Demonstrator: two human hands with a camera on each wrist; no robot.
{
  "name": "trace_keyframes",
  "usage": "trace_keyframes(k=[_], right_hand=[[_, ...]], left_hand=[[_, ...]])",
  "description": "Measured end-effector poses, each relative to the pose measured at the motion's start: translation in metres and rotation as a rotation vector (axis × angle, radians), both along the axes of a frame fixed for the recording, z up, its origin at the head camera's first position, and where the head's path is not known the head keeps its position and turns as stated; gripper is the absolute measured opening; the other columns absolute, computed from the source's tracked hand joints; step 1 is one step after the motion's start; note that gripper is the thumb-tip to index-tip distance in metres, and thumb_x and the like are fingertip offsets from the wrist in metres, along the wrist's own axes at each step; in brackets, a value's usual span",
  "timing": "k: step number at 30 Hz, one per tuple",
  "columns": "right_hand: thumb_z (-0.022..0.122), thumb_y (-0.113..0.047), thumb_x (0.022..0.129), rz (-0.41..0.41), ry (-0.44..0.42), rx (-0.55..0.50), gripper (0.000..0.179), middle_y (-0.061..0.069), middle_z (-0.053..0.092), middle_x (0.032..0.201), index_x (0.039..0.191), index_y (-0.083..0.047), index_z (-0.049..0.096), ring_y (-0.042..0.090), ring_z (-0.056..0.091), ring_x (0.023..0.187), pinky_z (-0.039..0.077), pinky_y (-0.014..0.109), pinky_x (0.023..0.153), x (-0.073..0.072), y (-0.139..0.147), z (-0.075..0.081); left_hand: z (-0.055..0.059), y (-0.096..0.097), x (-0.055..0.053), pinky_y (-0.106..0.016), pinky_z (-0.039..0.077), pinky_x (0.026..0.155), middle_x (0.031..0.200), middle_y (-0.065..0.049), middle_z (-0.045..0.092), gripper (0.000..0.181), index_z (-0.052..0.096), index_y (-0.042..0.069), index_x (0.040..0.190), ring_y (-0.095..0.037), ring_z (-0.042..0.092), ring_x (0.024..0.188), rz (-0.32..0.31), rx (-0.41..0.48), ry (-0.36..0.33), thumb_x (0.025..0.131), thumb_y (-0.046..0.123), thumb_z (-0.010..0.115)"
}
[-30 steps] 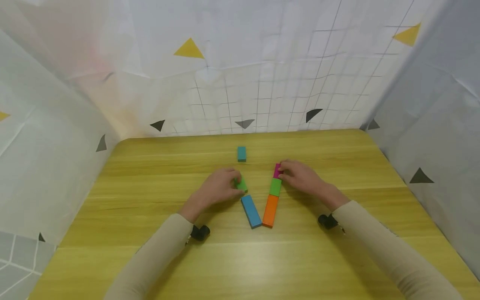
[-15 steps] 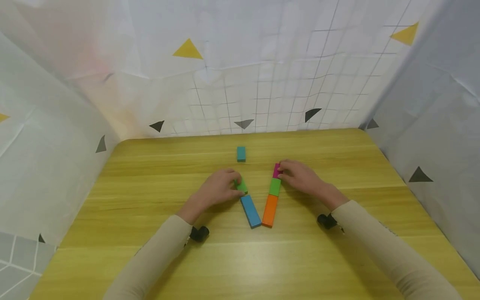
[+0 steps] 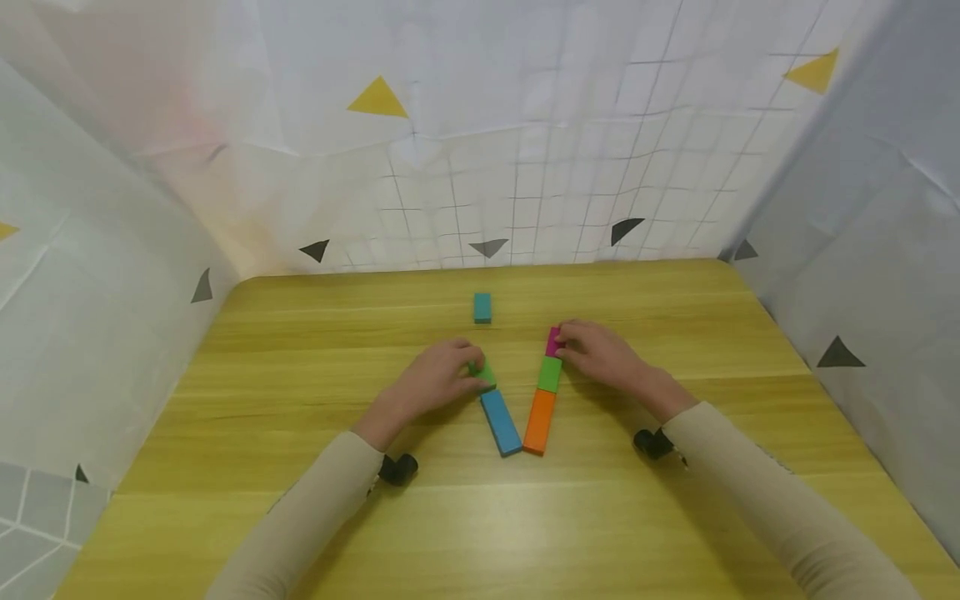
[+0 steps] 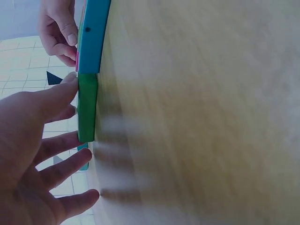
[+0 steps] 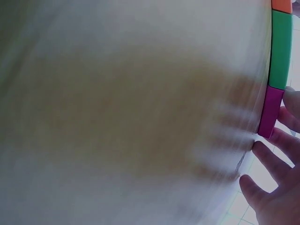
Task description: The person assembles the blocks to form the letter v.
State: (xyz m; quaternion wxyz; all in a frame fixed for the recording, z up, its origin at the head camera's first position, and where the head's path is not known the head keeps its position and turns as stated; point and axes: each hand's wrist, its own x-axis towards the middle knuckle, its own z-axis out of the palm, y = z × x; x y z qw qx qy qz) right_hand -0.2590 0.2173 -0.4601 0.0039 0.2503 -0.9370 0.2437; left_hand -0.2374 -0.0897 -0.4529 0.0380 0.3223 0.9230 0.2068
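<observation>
My left hand (image 3: 438, 379) pinches a light green block (image 4: 87, 108) lengthwise, thumb at one end and a finger at the other. That block lies end to end with a longer blue block (image 3: 501, 423). On the other side, my right hand (image 3: 603, 354) holds a small magenta block (image 5: 270, 111) between thumb and fingers. The magenta block continues a row with a second green block (image 3: 550, 374) and a longer orange block (image 3: 539, 422). Both rows rest on the table and form a V, with the blue and orange blocks close together at its point.
A teal block (image 3: 482, 308) lies on the wooden table (image 3: 480, 533) beyond the hands, near the back. White sheets (image 3: 450, 192) with grid lines and triangles stand behind the table and on both sides.
The green block in the left hand has shifted slightly toward the blue block, narrowing the gap. The right hand and the other blocks stay in place.
</observation>
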Motion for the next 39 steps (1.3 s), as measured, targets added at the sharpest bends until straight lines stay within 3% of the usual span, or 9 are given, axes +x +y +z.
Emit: trace_keyframes(k=[10,18,29,39], right_hand=[[0.065,-0.018,0.097,0.001,-0.012,-0.014,0.007,0.002,0.064,0.096,0.098,-0.012,0.065,0.02,0.056,0.088,0.05,0.037,0.085,0.0,0.002,-0.003],[0.065,-0.017,0.096,-0.001,-0.016,-0.017,0.006,0.003,0.065,0.097,0.098,-0.011,0.066,0.021,0.056,0.089,0.049,0.038,0.085,0.0,0.001,-0.002],[0.064,-0.018,0.097,-0.012,-0.005,0.003,0.006,0.002,0.065,0.097,0.098,-0.012,0.065,0.021,0.056,0.088,0.05,0.04,0.085,-0.001,0.0,-0.002],[0.063,-0.019,0.097,-0.024,-0.017,0.015,0.009,0.004,0.066,0.102,0.102,-0.011,0.066,0.023,0.058,0.092,0.051,0.042,0.089,-0.001,0.001,-0.002]], left_hand=[[0.0,-0.001,0.003,-0.034,0.052,0.087,0.112,0.0,0.064,0.02,0.066,0.017,0.103,-0.019,0.062,0.097,-0.012,0.033,0.009,0.093,0.033,0.07],[-0.002,0.0,0.005,-0.031,0.052,0.086,0.111,0.001,0.063,0.02,0.065,0.017,0.104,-0.014,0.06,0.096,-0.01,0.025,0.016,0.093,0.034,0.07],[0.002,0.001,0.01,-0.035,0.052,0.087,0.113,-0.002,0.064,0.021,0.064,0.015,0.105,-0.019,0.06,0.096,-0.001,0.04,-0.007,0.093,0.032,0.07],[-0.001,0.002,0.011,-0.032,0.051,0.084,0.112,0.0,0.063,0.021,0.064,0.017,0.105,-0.016,0.058,0.092,0.009,0.017,0.007,0.093,0.034,0.069]])
